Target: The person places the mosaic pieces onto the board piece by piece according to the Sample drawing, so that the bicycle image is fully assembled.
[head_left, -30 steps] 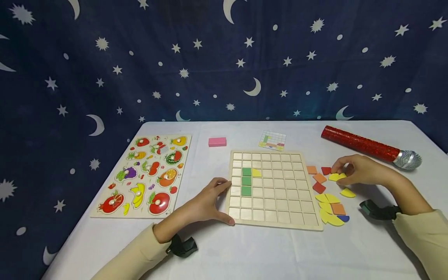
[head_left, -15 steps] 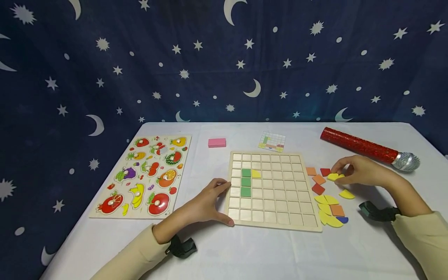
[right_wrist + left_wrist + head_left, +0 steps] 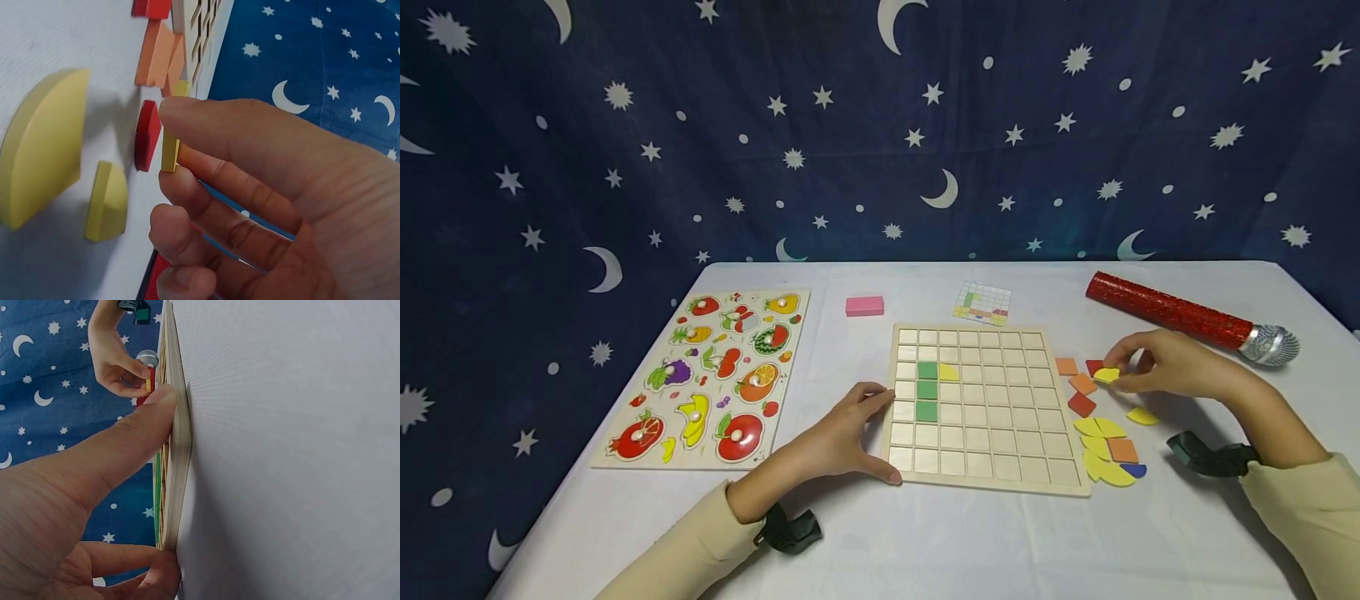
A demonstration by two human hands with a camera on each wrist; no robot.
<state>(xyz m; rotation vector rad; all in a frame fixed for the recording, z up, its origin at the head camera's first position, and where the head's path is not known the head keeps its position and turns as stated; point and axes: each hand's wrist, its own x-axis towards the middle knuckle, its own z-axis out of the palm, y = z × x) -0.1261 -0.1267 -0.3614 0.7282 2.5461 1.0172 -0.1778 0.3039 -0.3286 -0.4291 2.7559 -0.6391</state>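
Observation:
My right hand pinches a yellow quarter-circle tile between thumb and fingertips, above the loose tiles at the grid board's right. In the right wrist view this tile stands edge-on between the thumb and fingers. My left hand rests against the left edge of the wooden grid board, thumb at the near corner and fingers spread further up. The left wrist view shows the thumb on the board's rim. Green square tiles and one yellow quarter-circle sit in the board's cells.
Yellow tiles, orange squares, red tiles and a blue piece lie right of the board. Behind it are a pattern card and a pink block. A fruit puzzle lies left, a red microphone back right.
My right hand has picked up the yellow quarter-circle tile and shifted it slightly left, over the red tile. The left hand stays at the board's edge.

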